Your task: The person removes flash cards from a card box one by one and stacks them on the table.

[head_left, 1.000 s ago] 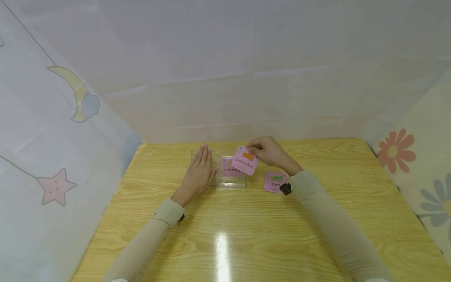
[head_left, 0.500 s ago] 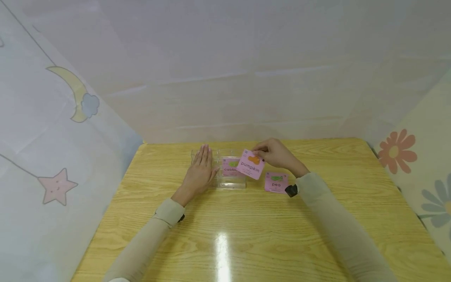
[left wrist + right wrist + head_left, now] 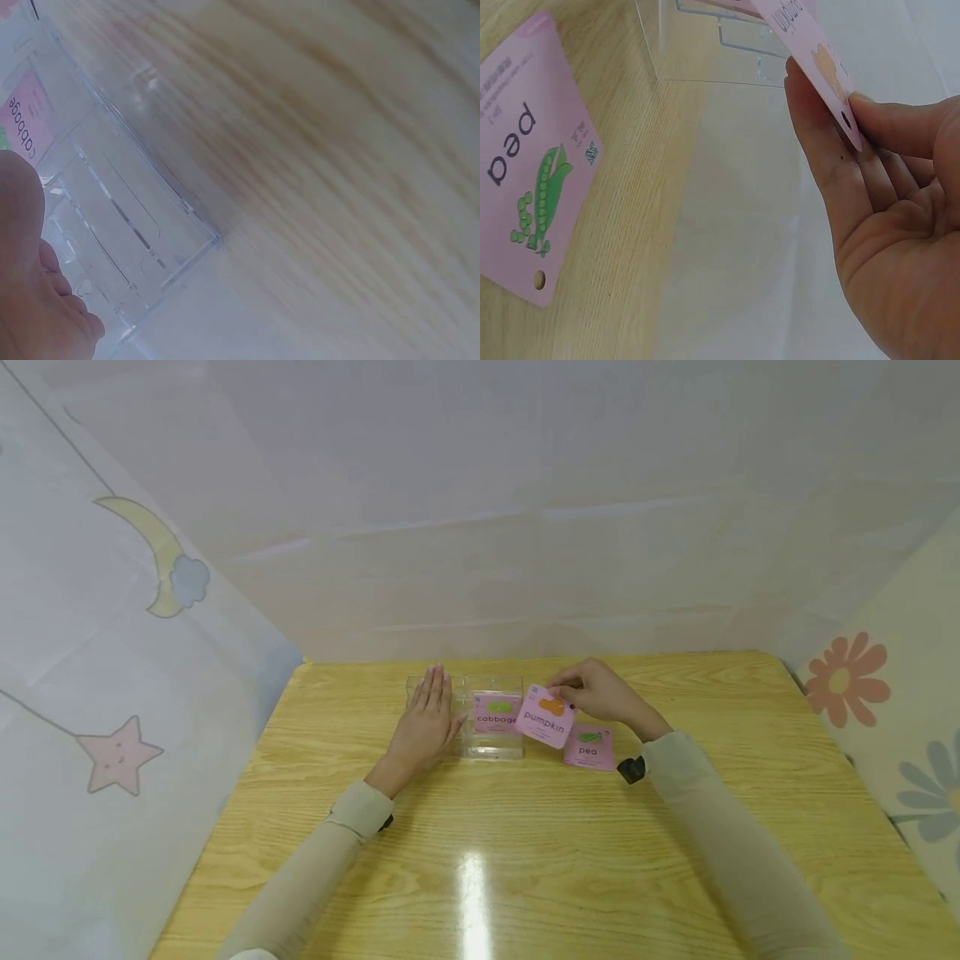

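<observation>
Between thumb and fingers, my right hand (image 3: 600, 693) pinches a pink pumpkin card (image 3: 544, 718) by its corner near the punched hole. The card is tilted and held up, overlapping the right side of a clear plastic rack (image 3: 495, 752) in the head view. A pink cabbage card (image 3: 495, 717) sits in the rack's right part. My left hand (image 3: 422, 727) rests with straight fingers on the rack's left part, hiding much of it. Below the right hand, a pink pea card (image 3: 588, 750) lies on the table; the right wrist view shows its pea pod picture.
The wooden table (image 3: 480, 827) ends at a pale backdrop (image 3: 487, 585) behind the rack. Printed side sheets with a star (image 3: 122, 756) and flowers (image 3: 846, 680) flank it left and right.
My right hand has moved right with the pumpkin card, off the cabbage card, which now shows almost fully. The left hand has stayed in place on the rack.
</observation>
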A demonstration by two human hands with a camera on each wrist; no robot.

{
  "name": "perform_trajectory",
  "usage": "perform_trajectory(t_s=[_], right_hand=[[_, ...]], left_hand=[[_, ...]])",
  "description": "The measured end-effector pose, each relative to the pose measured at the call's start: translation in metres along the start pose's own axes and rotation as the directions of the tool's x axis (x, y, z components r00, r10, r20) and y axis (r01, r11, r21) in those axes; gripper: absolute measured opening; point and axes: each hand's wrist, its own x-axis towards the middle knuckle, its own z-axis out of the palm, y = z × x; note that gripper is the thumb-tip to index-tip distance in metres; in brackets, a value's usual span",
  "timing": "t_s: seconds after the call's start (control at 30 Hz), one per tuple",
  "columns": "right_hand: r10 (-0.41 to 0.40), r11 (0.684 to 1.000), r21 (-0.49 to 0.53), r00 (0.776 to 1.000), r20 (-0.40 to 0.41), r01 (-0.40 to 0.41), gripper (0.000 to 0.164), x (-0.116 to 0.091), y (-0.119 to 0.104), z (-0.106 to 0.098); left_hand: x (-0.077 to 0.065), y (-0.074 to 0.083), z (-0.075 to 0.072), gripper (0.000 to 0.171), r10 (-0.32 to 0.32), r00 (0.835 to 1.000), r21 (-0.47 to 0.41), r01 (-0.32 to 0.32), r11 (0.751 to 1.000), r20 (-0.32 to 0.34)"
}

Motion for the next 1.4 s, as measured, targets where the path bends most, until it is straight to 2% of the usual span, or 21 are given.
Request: perform_trajectory(t_s=[0.3,0.7,1.03,1.4], right_hand=[[0.023,1.0,-0.001,0.999,0.027,-0.022,0.026,-0.007,0.011,-0.004],[0.03,0.999,-0.018,0.999,0.023,-0.03,0.028,-0.016,0.03,-0.012],[0.086,0.996,0.005,0.996,0.038,-0.086,0.028,-0.017,0.05,-0.014],[0.101,0.995,0.008,0.992,0.076,-0.102,0.029,-0.018,0.064,-0.015]], left_hand=[[0.0,0.001,-0.001,0.076,-0.003,1.0,-0.006,0.003,1.0,0.007],[0.001,0.002,-0.002,0.075,-0.003,1.0,-0.014,0.003,1.0,0.007],[0.003,0.002,0.0,0.076,0.0,1.0,-0.03,0.0,1.0,0.014],[0.002,0.004,-0.002,0.077,0.0,1.0,-0.01,0.0,1.0,-0.007]])
